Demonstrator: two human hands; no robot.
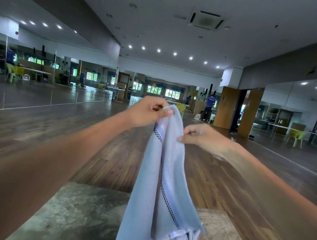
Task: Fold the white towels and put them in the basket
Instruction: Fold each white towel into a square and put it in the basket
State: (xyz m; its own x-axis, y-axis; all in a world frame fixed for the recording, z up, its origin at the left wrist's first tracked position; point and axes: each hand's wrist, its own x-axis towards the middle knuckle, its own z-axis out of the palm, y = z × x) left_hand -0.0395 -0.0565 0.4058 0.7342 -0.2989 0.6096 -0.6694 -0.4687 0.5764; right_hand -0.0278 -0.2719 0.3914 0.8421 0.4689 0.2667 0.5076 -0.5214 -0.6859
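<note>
Out over the desk [65,217], the left grip [150,112] pinches the top corner of the white towel [171,160]; the right grip [201,136] pinches an edge just below. The towel hangs, its lower end bunched on the desk. Beyond lie wooden floor [55,128] and mirrored walls [301,107].

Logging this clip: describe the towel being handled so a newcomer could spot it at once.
Start at the worn grey table at the bottom. Above it, the left hand and right hand pinch a pale towel hanging down. Its dark checkered stripe sets it apart.
</note>
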